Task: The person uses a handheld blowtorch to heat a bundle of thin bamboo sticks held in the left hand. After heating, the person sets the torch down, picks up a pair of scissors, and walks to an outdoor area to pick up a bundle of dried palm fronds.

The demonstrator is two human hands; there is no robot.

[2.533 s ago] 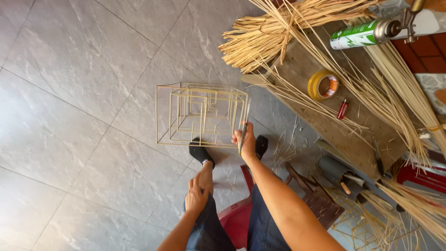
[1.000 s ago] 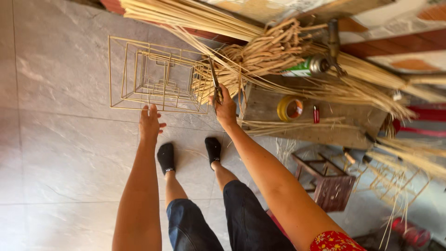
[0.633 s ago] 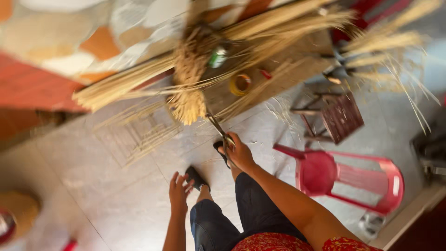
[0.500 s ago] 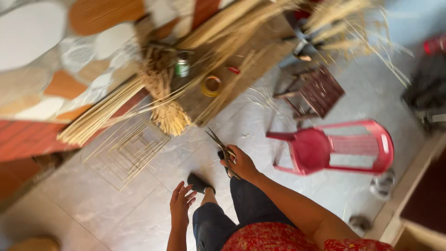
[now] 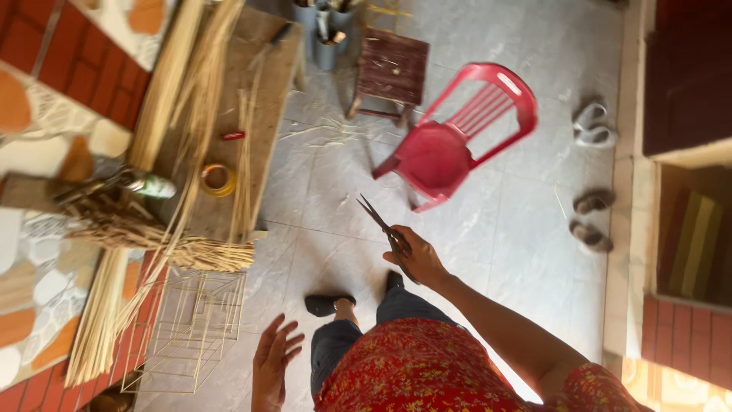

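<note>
Scissors [image 5: 383,231]: held in my right hand [image 5: 415,259], grip closed round the handles, blades parted and pointing up-left over the tiled floor [image 5: 496,229].
Left hand [image 5: 273,366]: empty, fingers spread, near a wire-like stick frame [image 5: 194,324].
Desk [image 5: 263,91]: carries straw bundles [image 5: 175,114] and a yellow tape roll [image 5: 218,180].
Ahead: red plastic chair [image 5: 457,133], small wooden stool [image 5: 390,72].

Glossy red plastic chair [image 5: 450,145]
</note>
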